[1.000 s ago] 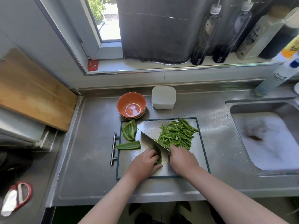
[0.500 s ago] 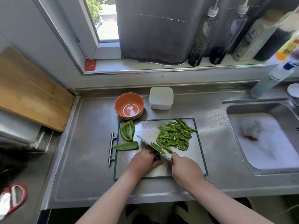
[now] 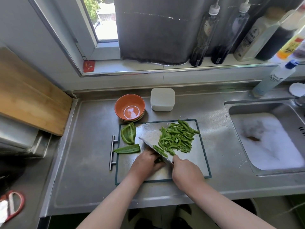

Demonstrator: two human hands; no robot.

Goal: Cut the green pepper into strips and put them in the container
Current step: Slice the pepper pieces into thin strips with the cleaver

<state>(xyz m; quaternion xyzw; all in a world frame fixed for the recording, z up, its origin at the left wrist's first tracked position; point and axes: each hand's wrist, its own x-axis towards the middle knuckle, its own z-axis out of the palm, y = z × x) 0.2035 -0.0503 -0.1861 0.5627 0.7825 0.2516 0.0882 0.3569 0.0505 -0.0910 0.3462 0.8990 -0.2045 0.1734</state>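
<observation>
My right hand (image 3: pixel 186 172) is gripping the knife (image 3: pixel 148 145); my left hand (image 3: pixel 145 162), fingers curled, is pinning a pepper piece (image 3: pixel 158 160) on the board (image 3: pixel 200 162), left of the strips (image 3: pixel 178 138).

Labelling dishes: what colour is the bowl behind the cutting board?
The bowl is orange, seen best in the head view.

Left hand (image 3: pixel 146 163) covers most of the pepper piece (image 3: pixel 158 160) it pins; right hand (image 3: pixel 186 172) conceals the handle of the knife (image 3: pixel 146 144). Windowsill bottles (image 3: pixel 203 38) run off the top edge, their labels too small to read.
</observation>
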